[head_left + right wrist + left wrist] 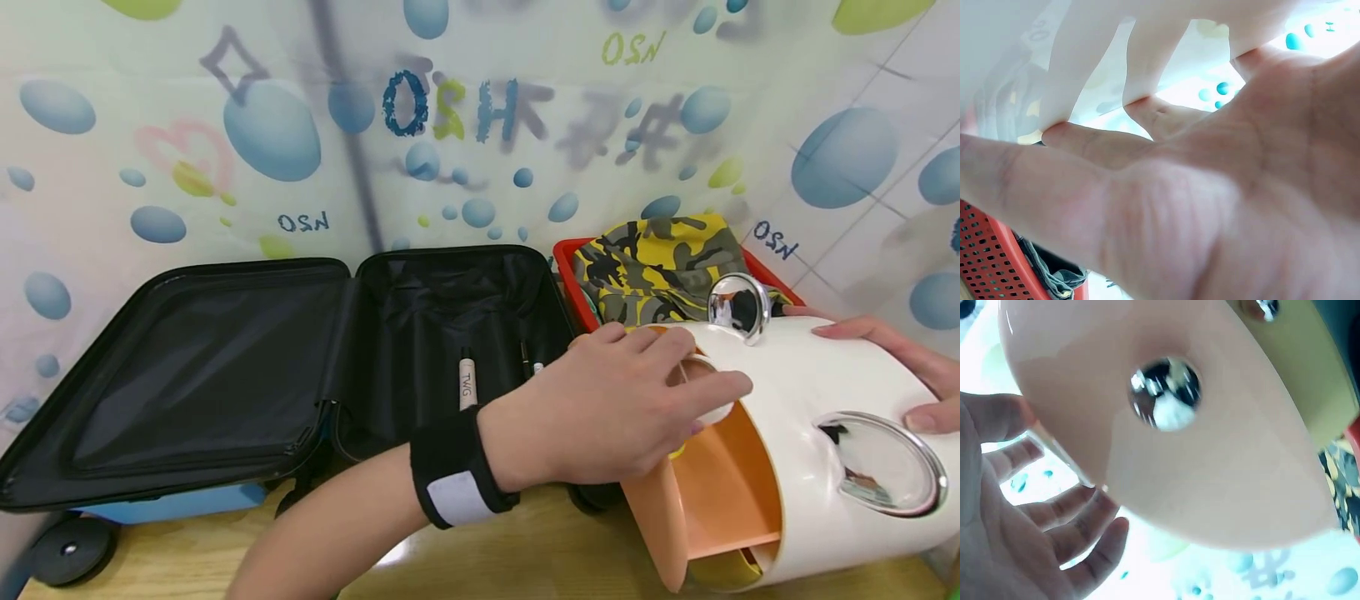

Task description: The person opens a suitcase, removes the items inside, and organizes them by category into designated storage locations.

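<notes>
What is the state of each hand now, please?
Left hand: open, straight fingers touching the orange drawer of the white organizer.
Right hand: open, fingers resting on the white organizer.

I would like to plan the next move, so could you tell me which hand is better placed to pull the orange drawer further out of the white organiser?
The left hand, probably: its fingers already lie at the orange drawer. The right hand rests flat on the white organiser, steadying it.
</notes>
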`<state>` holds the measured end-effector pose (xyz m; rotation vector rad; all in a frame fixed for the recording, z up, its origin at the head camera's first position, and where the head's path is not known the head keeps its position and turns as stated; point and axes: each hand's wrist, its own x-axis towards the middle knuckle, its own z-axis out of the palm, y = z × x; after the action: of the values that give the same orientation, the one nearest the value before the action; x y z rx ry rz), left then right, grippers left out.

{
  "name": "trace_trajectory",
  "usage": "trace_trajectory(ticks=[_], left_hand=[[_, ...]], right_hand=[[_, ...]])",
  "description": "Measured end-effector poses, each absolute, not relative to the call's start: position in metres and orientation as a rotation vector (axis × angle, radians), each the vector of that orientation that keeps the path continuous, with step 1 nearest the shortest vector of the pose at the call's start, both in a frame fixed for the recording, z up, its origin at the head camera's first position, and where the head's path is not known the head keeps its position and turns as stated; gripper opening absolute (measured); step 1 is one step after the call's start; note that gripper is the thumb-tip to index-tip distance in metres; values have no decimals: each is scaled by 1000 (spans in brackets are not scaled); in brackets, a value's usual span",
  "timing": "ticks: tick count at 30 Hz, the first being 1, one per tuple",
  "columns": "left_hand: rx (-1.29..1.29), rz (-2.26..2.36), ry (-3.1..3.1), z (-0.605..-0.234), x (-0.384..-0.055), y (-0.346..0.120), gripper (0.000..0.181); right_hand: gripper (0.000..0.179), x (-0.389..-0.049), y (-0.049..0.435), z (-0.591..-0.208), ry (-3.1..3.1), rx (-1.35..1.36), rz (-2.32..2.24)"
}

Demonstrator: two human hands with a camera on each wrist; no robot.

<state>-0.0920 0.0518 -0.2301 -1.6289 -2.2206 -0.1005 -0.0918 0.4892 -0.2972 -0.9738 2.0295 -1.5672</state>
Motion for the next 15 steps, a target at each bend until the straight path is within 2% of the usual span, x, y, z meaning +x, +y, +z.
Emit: trace_trajectory(ticks=[6,15], left_hand=[[-1730,-32,-2222,-231,-86,66,38],[-1859,-16,-2285,-236,-79,79,42]], right_hand=[[76,-87,495,-298,2102,-815,-1522],[74,-88,495,-300,2072,-834,-1557]])
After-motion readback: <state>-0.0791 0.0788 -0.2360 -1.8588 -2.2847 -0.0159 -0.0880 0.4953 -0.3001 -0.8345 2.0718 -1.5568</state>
